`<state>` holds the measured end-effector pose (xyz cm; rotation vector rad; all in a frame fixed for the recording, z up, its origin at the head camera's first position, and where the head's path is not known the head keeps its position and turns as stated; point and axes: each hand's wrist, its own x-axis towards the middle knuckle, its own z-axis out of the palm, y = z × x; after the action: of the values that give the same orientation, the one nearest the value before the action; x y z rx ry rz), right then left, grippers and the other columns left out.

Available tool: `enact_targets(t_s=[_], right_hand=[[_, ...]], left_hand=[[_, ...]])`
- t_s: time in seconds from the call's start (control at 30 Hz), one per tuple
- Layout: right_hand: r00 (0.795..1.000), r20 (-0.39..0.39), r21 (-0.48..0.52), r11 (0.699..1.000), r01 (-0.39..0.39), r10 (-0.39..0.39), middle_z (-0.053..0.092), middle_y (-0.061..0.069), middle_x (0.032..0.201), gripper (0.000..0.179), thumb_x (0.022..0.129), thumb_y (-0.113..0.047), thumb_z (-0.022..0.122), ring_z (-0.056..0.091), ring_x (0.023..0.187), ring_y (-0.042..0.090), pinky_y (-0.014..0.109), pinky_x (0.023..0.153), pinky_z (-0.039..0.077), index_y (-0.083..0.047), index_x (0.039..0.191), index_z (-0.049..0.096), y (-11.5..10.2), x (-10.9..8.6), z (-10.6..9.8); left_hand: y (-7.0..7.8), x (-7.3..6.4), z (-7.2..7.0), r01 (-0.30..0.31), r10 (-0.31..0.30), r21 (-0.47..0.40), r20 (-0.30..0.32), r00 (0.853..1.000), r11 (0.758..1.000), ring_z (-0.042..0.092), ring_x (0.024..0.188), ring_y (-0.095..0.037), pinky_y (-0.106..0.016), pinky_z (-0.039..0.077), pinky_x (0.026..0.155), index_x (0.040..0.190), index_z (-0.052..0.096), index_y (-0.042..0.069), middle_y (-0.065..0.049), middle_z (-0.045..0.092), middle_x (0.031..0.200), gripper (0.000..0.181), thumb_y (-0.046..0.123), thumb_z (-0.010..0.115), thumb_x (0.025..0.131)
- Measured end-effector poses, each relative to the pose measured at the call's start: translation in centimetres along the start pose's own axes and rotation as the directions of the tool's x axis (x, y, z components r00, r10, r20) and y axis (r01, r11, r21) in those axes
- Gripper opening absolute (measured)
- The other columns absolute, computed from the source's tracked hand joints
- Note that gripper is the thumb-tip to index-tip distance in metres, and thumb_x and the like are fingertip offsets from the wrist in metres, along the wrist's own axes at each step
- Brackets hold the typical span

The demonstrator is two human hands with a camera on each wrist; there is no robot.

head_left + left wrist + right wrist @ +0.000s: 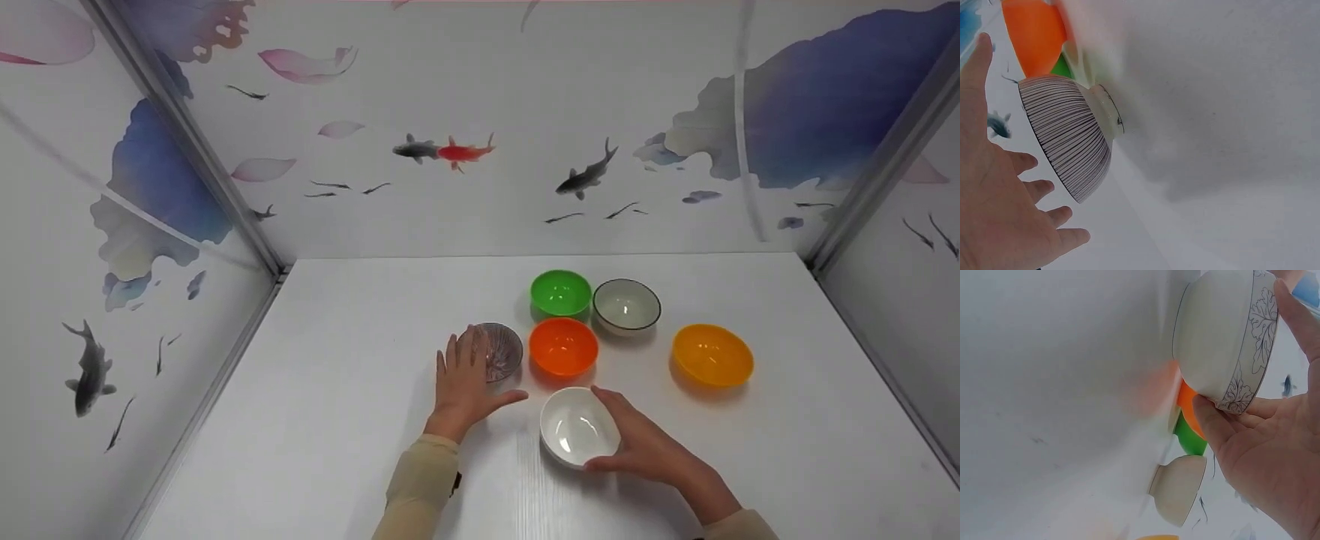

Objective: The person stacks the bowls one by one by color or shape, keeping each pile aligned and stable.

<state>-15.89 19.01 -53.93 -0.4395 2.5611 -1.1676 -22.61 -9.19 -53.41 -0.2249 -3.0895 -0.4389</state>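
Observation:
My right hand (649, 446) holds a white bowl (574, 424) from its right side, thumb at the near rim and fingers at the far rim. In the right wrist view that bowl (1213, 332) shows a band of leaf drawings below its rim. My left hand (461, 386) stretches over a dark-striped bowl (507, 352), its fingers spread and overlapping the bowl's left part. Seen from the left wrist, the striped bowl (1067, 126) stands upright on its foot, just beyond the fingertips. An orange bowl (564, 347) sits beside the striped one.
Behind the orange bowl is a green bowl (561, 293), with a pale dark-rimmed bowl (627, 307) right of it. A yellow bowl (712, 355) stands farther right. The white table (322, 420) is bordered by printed panels at the back (465, 210) and both sides.

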Motion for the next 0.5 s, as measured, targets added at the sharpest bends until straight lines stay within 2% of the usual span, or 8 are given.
enact_targets(t_s=[0.3,0.5], right_hand=[[1.0,0.009,0.009,1.0,0.01,-0.01,0.036,0.018,0.157,0.118,0.066,-0.048,0.09,0.04,0.14,0.038,0.064,0.117,0.031,-0.004,0.156,0.026,0.15,-0.15,0.0],[1.0,0.021,0.017,1.0,-0.002,0.001,0.032,0.019,0.159,0.119,0.067,-0.048,0.09,0.038,0.142,0.04,0.064,0.118,0.029,-0.004,0.156,0.024,0.03,-0.06,0.08]], left_hand=[[-0.4,0.23,0.44,0.013,-0.014,-0.029,-0.02,1.0,1.0,0.022,0.15,-0.044,-0.062,0.022,0.123,0.158,0.024,0.009,-0.015,0.019,0.166,0.122,0.081,0.066,0.07],[-0.84,0.09,0.79,0.045,-0.046,-0.093,-0.011,0.999,0.995,0.019,0.151,-0.045,-0.059,0.021,0.125,0.159,0.02,0.007,-0.017,0.017,0.166,0.124,0.079,0.069,0.07]])
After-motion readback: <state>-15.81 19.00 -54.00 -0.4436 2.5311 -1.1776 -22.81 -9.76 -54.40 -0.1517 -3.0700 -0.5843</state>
